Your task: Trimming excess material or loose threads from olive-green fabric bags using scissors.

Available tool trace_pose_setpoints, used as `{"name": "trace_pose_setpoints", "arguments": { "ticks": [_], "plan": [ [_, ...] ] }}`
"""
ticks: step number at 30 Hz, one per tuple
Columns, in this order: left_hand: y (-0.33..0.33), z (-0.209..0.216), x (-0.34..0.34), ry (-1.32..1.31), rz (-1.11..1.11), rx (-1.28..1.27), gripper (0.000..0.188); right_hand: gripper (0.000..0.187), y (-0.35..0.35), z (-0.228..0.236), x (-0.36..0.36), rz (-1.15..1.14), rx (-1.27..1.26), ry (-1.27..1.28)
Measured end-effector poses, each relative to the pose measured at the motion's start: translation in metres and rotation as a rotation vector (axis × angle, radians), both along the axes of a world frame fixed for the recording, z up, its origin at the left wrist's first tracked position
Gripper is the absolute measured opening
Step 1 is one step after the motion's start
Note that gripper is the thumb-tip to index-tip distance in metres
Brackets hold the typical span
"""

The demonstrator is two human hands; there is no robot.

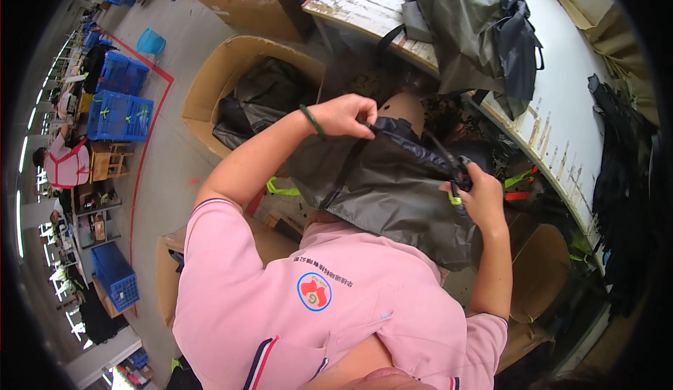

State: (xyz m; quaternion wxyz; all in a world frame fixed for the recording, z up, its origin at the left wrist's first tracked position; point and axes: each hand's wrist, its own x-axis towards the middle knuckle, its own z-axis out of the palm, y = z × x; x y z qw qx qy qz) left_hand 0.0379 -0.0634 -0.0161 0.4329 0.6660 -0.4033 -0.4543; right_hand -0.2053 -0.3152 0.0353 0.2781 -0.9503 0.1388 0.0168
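Observation:
A dark olive-grey bag (pixel 406 194) of shiny coated fabric with black trim lies across my lap. My left hand (pixel 348 117) pinches one end of its black edge and pulls it up. In my right hand (pixel 482 195) are what look like scissors (pixel 457 169), dark and slightly blurred, with the blades pointing up and left along that edge. A bit of yellow-green shows by the right thumb; whether it belongs to the tool or the bag I cannot tell. The edge stretches between both hands, and the lower part of the bag hangs over my thighs.
A worn white table (pixel 561 74) on the right carries another olive-grey bag (pixel 466 32) and black fabric (pixel 617 187). To the left, a cardboard box (pixel 200 103) holds similar bags. Blue crates (pixel 119 117) and a person in pink (pixel 66 162) are farther left.

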Motion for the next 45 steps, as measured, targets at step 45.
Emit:
{"name": "trace_pose_setpoints", "arguments": {
  "ticks": [45],
  "plan": [
    [0.030, -0.003, -0.109, -0.474, -0.408, 0.039, 0.026, 0.028, -0.030, -0.020, -0.153, -0.305, 0.457, 0.059]
  ]
}}
